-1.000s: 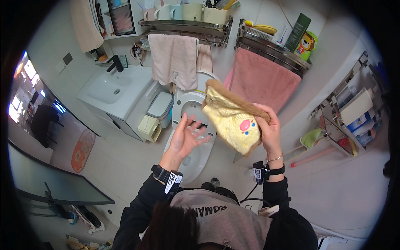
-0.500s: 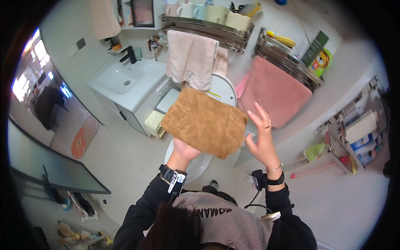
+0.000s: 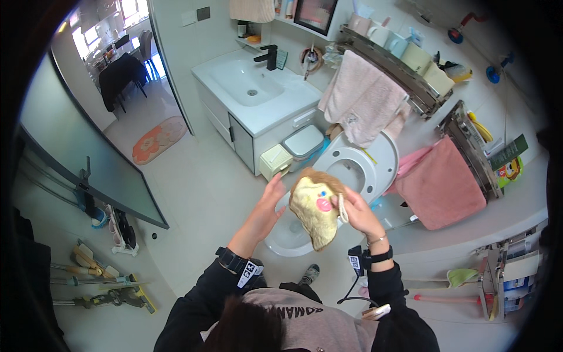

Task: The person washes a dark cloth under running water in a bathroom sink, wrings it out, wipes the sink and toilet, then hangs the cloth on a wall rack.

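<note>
In my right hand [image 3: 360, 213] is a plush hand towel [image 3: 311, 210], gripped at its right edge. A pale yellow side with a small blue and pink face shows on it, and brown plush lines its upper edge. A short white hanging loop [image 3: 342, 209] dangles by my right fingers. The towel hangs over the front of the open white toilet [image 3: 285, 250]. Just left of it is my left hand [image 3: 268, 204], fingers stretched and apart, holding nothing.
A white sink [image 3: 249, 82] with a black faucet stands at the back. Beside the toilet are a lidded bin [image 3: 303, 142] and a small cream box [image 3: 274, 162]. A pink towel [image 3: 443, 183] hangs at right, near a rack cart [image 3: 504, 276]. A glass door [image 3: 99, 170] stands at left.
The towel has turned from its brown side to its yellow face side and is bunched narrower. My right hand has taken hold of it; my left has let go. The view has swung left.
</note>
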`<state>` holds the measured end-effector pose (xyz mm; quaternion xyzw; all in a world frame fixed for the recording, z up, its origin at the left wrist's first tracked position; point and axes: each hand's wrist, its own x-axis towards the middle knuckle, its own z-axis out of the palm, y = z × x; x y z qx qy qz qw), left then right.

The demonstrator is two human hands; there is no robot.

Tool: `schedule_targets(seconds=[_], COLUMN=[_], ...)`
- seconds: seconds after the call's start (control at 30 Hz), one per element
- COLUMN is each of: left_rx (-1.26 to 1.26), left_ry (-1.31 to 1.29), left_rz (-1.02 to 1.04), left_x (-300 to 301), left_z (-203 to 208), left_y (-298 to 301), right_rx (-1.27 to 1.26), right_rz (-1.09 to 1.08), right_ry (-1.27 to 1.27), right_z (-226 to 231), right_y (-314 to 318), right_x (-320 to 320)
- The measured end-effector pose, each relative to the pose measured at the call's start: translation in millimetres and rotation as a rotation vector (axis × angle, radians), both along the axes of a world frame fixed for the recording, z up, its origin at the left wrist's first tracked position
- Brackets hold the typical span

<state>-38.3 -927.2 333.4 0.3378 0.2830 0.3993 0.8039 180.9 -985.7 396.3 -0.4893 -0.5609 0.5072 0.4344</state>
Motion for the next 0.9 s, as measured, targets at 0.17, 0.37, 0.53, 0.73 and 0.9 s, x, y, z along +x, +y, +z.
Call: schedule_targets(seconds=[0.17,0.37,0.53,0.73,0.9], left_rx=[0.289,0.222,0.273,0.528,0.823], left_ry=[0.299,0.334,0.497,0.617,0.545], left_rz=[-0.113,0.191,0.055,0.155,0.101], left_x=[-56,-116,-152,-164,-142], left_z=[4,3,-7,4,44], left_y=[13,30,50,124,224], right_rx=[-0.140,0.015,-0.046,0.078,0.221], right_rz=[0.107,0.171,0.257,0.203,0.268], right_ry=[-0.028,-0.089,-0.211,-0.238,-0.418], right_z=[-2,5,1,-10,3], right_y=[48,87,130,191,246], right_x=[-61,-113,-132,-152,-156])
